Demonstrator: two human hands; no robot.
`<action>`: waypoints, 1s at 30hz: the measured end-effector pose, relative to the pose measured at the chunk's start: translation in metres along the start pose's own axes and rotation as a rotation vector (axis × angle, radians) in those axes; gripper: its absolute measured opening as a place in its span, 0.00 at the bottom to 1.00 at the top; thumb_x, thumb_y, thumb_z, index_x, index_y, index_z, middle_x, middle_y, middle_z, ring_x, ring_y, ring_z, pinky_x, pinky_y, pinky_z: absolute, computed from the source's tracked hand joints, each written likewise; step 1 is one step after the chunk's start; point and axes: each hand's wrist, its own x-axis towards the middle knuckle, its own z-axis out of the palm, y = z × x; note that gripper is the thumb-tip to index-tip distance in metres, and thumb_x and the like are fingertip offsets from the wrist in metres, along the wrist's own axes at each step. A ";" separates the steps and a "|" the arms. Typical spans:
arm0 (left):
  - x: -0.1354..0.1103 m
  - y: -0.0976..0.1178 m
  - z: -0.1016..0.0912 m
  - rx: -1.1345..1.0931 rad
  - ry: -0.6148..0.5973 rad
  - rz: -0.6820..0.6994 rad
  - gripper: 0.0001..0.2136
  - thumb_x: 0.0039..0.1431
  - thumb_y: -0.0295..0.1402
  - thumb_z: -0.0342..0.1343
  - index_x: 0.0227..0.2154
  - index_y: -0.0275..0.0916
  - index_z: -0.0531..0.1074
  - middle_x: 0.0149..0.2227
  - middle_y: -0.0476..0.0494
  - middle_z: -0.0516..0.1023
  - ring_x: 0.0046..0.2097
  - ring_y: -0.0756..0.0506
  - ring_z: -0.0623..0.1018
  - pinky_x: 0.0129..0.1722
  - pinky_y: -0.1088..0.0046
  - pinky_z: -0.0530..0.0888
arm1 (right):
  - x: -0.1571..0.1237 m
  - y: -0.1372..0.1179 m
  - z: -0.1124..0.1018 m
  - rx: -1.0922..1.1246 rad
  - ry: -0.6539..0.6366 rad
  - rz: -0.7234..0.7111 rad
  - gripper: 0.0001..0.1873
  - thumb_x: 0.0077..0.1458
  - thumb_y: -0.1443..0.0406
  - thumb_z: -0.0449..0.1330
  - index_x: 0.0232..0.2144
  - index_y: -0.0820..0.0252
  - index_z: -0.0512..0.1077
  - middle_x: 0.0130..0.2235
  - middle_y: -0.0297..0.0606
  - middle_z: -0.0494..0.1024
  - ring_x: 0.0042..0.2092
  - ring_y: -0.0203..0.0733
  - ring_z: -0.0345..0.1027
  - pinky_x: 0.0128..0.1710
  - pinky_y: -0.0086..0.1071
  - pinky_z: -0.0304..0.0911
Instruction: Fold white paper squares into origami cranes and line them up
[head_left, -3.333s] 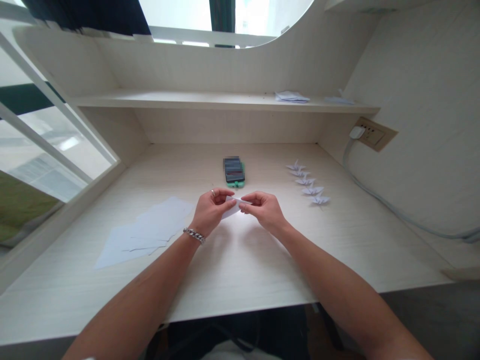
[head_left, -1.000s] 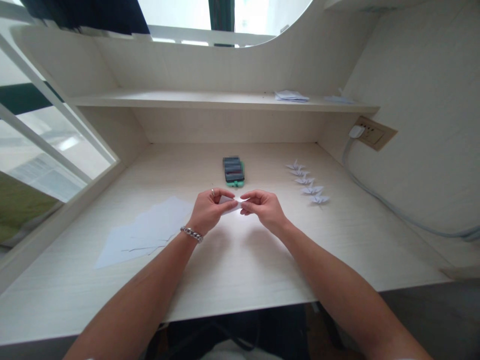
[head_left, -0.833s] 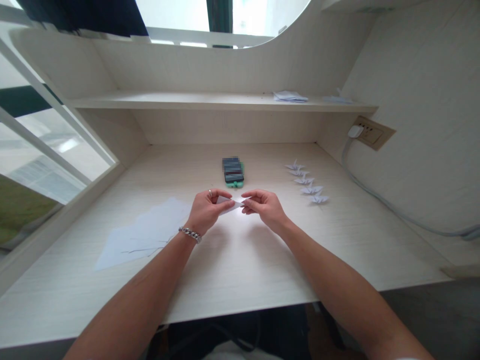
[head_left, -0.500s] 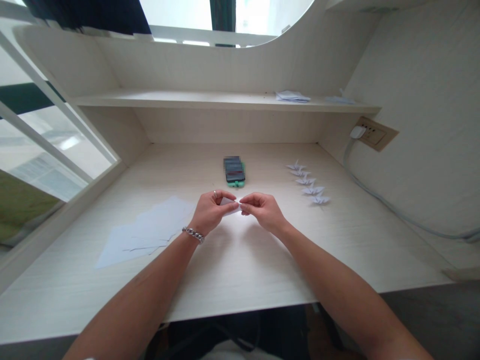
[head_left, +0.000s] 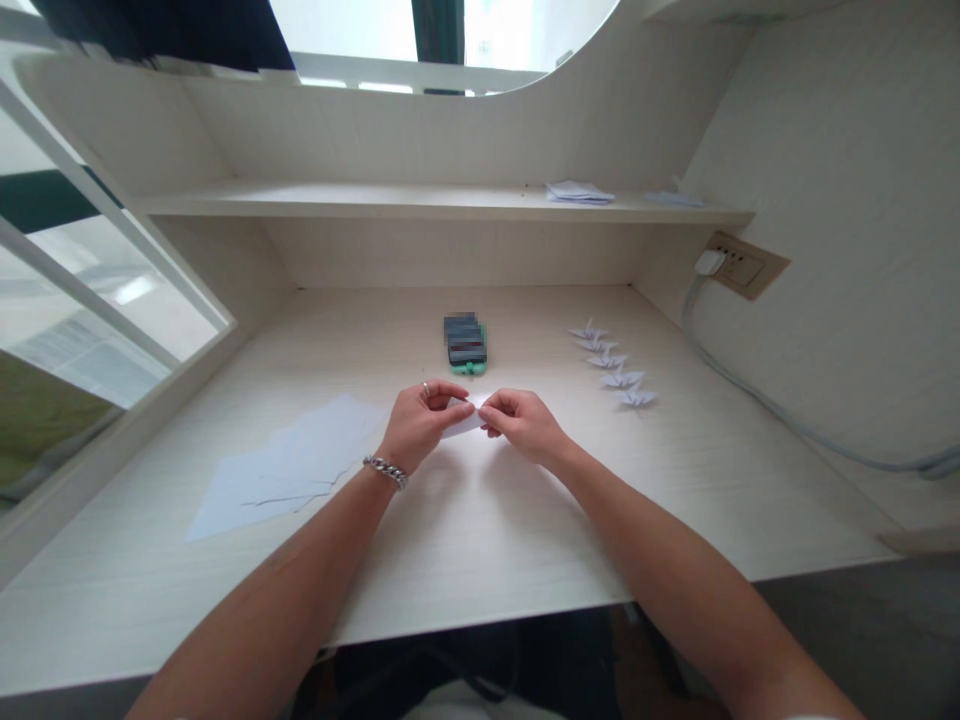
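Observation:
A small folded piece of white paper (head_left: 463, 425) is held above the middle of the desk, partly hidden by fingers. My left hand (head_left: 421, 424), with a ring and a chain bracelet, pinches its left part between thumb and fingers. At the paper's right end, my right hand (head_left: 523, 420) pinches with thumb and forefinger, the other fingers curled. Both sets of fingertips nearly meet. Several folded paper cranes (head_left: 622, 379) stand in a slanting row to the right of my right hand.
Beyond my hands lies a phone (head_left: 466, 342) with a green edge. White paper sheets (head_left: 277, 465) lie at the left. A shelf (head_left: 420, 198) at the back bears folded papers (head_left: 579, 192). A grey cable (head_left: 787, 414) runs from the wall socket (head_left: 748, 265) along the right side.
Slightly more of the folded paper shows below the fingers, its lower edge tilted down. Both hands keep their pinch in nearly the same place. The whole view has shifted a little.

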 end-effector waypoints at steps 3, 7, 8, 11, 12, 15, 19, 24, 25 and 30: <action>0.000 0.001 0.000 -0.044 0.013 -0.049 0.16 0.34 0.34 0.71 0.27 0.34 0.75 0.23 0.47 0.77 0.24 0.50 0.74 0.24 0.75 0.67 | 0.000 -0.003 -0.001 0.002 -0.010 0.016 0.12 0.52 0.59 0.59 0.25 0.62 0.72 0.23 0.35 0.75 0.26 0.35 0.68 0.27 0.28 0.62; 0.000 0.002 0.001 -0.039 0.007 -0.064 0.16 0.33 0.33 0.72 0.26 0.34 0.74 0.22 0.47 0.77 0.24 0.50 0.74 0.24 0.75 0.67 | -0.001 -0.005 -0.001 0.002 -0.025 -0.013 0.12 0.52 0.58 0.60 0.26 0.62 0.72 0.22 0.34 0.73 0.25 0.35 0.67 0.27 0.28 0.60; 0.000 0.002 0.001 -0.041 0.004 -0.062 0.16 0.34 0.34 0.72 0.27 0.34 0.75 0.23 0.47 0.77 0.24 0.50 0.74 0.25 0.75 0.68 | -0.001 -0.005 -0.001 0.001 -0.019 -0.021 0.11 0.51 0.58 0.60 0.26 0.62 0.72 0.22 0.33 0.73 0.25 0.34 0.66 0.27 0.28 0.60; 0.000 0.002 -0.001 -0.067 0.006 -0.051 0.17 0.36 0.34 0.71 0.30 0.34 0.76 0.25 0.44 0.80 0.26 0.48 0.76 0.27 0.74 0.69 | 0.000 -0.003 -0.001 0.019 -0.005 -0.015 0.11 0.51 0.59 0.60 0.25 0.62 0.72 0.22 0.33 0.72 0.24 0.34 0.65 0.26 0.28 0.59; 0.000 0.002 -0.001 -0.074 0.009 -0.048 0.17 0.36 0.34 0.71 0.31 0.34 0.75 0.26 0.43 0.80 0.26 0.48 0.76 0.27 0.73 0.69 | 0.001 -0.003 -0.001 0.032 -0.012 -0.005 0.11 0.51 0.59 0.60 0.25 0.62 0.72 0.22 0.33 0.72 0.24 0.34 0.65 0.26 0.28 0.59; 0.000 0.003 -0.002 -0.081 -0.005 -0.066 0.18 0.35 0.34 0.71 0.32 0.34 0.75 0.24 0.43 0.80 0.25 0.47 0.76 0.26 0.73 0.69 | 0.001 -0.002 0.000 0.065 -0.046 0.024 0.11 0.51 0.59 0.60 0.26 0.62 0.72 0.21 0.33 0.72 0.24 0.34 0.65 0.26 0.28 0.60; 0.001 0.001 -0.001 -0.073 -0.038 -0.091 0.19 0.39 0.37 0.70 0.34 0.33 0.76 0.28 0.41 0.81 0.26 0.48 0.76 0.27 0.73 0.69 | 0.001 -0.003 0.000 0.145 -0.029 0.029 0.11 0.49 0.59 0.61 0.25 0.62 0.72 0.22 0.32 0.71 0.24 0.34 0.64 0.26 0.28 0.60; 0.003 -0.001 -0.002 0.092 -0.034 -0.067 0.15 0.43 0.41 0.66 0.29 0.33 0.78 0.25 0.44 0.78 0.25 0.51 0.71 0.26 0.74 0.64 | 0.003 -0.004 -0.001 0.172 0.011 0.054 0.10 0.47 0.60 0.62 0.24 0.62 0.72 0.22 0.32 0.71 0.24 0.34 0.65 0.26 0.29 0.60; 0.003 -0.001 -0.002 0.122 -0.041 -0.053 0.14 0.44 0.41 0.65 0.26 0.33 0.77 0.24 0.45 0.77 0.25 0.51 0.70 0.25 0.74 0.64 | 0.003 -0.004 -0.001 0.172 0.007 0.064 0.10 0.47 0.60 0.62 0.24 0.62 0.72 0.23 0.32 0.71 0.24 0.34 0.65 0.26 0.29 0.61; 0.002 0.000 0.000 0.188 -0.083 -0.033 0.13 0.44 0.42 0.64 0.22 0.35 0.75 0.21 0.49 0.73 0.23 0.52 0.67 0.25 0.75 0.62 | 0.002 -0.001 0.002 0.134 -0.022 0.066 0.11 0.48 0.59 0.61 0.24 0.62 0.72 0.23 0.32 0.71 0.25 0.34 0.63 0.25 0.28 0.59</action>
